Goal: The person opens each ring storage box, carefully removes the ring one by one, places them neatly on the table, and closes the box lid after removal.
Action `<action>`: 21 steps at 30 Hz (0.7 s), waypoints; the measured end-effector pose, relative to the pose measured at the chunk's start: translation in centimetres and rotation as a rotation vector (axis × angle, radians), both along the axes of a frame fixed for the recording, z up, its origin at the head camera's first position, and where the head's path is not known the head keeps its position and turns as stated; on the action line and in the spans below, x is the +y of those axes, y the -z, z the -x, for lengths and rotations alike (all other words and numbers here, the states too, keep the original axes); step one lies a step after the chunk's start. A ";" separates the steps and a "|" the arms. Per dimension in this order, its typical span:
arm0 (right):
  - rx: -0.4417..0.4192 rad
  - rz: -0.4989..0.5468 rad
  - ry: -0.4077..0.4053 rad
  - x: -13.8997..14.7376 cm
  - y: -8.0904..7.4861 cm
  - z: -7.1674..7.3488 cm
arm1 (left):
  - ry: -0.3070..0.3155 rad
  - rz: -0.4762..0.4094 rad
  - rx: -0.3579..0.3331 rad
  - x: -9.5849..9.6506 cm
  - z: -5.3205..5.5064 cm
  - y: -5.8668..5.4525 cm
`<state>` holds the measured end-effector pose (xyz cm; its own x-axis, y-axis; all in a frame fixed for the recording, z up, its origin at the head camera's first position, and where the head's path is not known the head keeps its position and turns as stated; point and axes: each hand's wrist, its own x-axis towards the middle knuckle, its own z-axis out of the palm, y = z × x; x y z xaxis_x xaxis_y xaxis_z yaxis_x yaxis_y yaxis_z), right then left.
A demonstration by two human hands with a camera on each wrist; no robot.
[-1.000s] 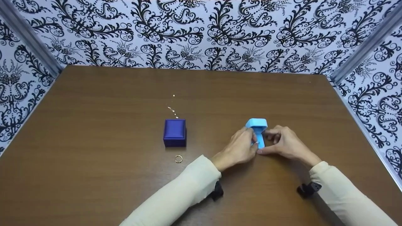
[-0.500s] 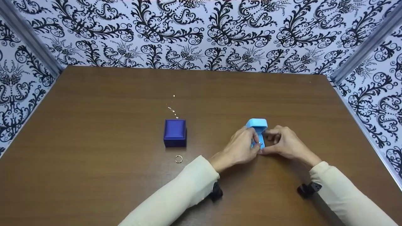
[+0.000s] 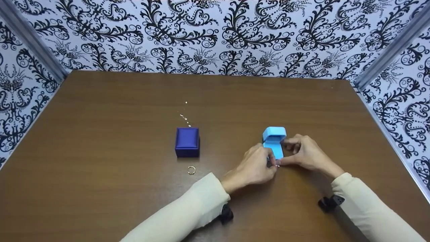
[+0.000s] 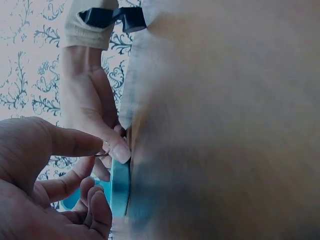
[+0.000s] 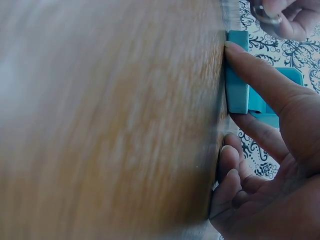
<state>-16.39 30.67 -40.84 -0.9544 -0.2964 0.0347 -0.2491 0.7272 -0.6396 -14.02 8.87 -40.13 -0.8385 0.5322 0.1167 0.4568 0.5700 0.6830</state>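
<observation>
A light blue ring box (image 3: 274,131) stands on the table with its lid raised. My right hand (image 3: 305,154) grips its base, thumb across the near side and forefinger behind, as the right wrist view shows. Just in front of the box, my left hand (image 3: 256,167) pinches a small silvery ring (image 5: 266,19) between thumb and forefinger. That ring (image 4: 106,149) sits close by the right thumb in the left wrist view. The left hand's other fingers are curled loosely beside the box.
To the left, a dark blue box (image 3: 187,142) stands with its lid down on the brown table (image 3: 100,141). A gold ring (image 3: 191,170) lies in front of it, and small pale flecks (image 3: 184,118) lie behind. Patterned panels (image 3: 215,37) border the table.
My left hand has drawn back toward me from inside the light blue box, bringing the ring out past its front. My right hand has stayed on the box.
</observation>
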 end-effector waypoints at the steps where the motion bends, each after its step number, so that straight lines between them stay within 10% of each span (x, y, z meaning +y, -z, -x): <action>1: 0.000 -0.002 0.001 0.0 0.0 0.0 | 0.006 0.006 -0.008 0.0 -0.1 0.0; 21: -0.014 -0.031 0.012 0.1 0.0 0.0 | -0.007 0.126 -0.103 1.0 -0.9 0.1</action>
<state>-16.38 30.75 -40.85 -0.9581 -0.2860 0.0123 -0.2317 0.7495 -0.6202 -13.08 9.84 -40.24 -0.8466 0.5308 -0.0377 0.3831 0.6571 0.6492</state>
